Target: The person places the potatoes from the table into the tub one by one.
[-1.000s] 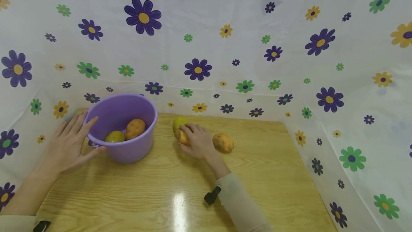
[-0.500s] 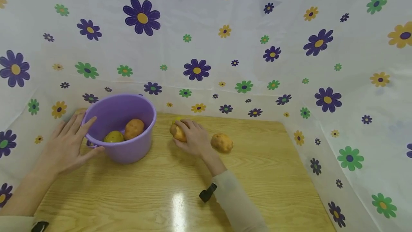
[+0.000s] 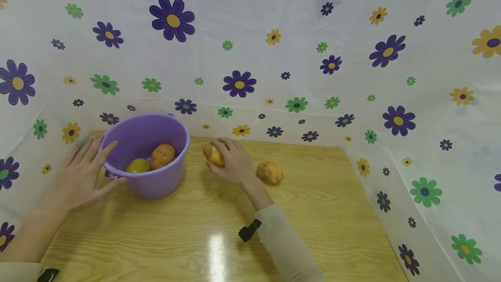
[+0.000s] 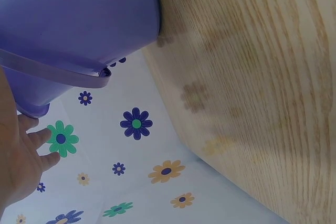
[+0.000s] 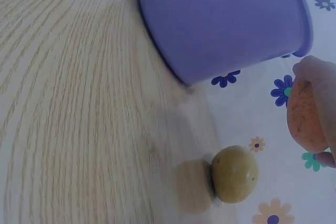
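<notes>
R hand [image 3: 235,166] grips potato [image 3: 214,154], lifted just right of purple bucket [image 3: 146,173]. L hand [image 3: 84,175], fingers straight, rests on bucket's left side. 2nd potato [image 3: 269,173] on desk [image 3: 313,221].

right hand [image 3: 231,164] lifted potato [image 3: 214,154] (bucketward)

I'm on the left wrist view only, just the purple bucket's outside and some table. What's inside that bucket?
Observer: Two potatoes lie in the purple bucket: a brown potato and a greenish potato.
Operator: What is the right hand doing?
Observer: The right hand grips an orange potato, lifted off the table beside the bucket.
Operator: Anything loose on the table?
Observer: A tan potato lies just right of that hand.
</notes>
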A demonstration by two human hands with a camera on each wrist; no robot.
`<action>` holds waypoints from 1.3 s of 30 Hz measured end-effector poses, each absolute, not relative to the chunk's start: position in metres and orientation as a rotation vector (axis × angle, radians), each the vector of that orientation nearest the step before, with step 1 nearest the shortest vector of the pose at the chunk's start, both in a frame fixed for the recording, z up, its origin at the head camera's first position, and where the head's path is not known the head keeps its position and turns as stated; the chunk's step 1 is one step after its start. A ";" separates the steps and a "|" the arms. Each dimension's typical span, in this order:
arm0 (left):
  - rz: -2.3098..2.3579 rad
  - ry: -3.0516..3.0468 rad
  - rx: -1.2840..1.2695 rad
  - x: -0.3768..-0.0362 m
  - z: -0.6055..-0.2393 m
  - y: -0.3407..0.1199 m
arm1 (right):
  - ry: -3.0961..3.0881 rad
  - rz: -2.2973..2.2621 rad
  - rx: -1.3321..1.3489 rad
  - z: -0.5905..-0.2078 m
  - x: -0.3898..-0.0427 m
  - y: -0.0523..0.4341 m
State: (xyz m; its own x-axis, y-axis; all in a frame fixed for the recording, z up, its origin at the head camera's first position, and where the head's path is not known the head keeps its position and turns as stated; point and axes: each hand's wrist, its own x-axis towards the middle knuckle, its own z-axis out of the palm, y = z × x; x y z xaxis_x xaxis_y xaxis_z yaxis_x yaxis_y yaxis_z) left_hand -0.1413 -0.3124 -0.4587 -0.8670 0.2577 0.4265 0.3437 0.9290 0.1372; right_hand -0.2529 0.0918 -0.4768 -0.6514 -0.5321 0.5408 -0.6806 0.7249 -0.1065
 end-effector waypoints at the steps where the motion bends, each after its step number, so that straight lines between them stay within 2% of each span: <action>1: -0.292 -2.679 -0.435 -0.141 -0.459 -0.312 | -2.439 0.422 0.925 -0.476 -0.253 0.091; 39: -0.286 -2.705 -0.430 -0.139 -0.457 -0.312 | -2.156 0.584 1.019 -0.443 -0.258 0.069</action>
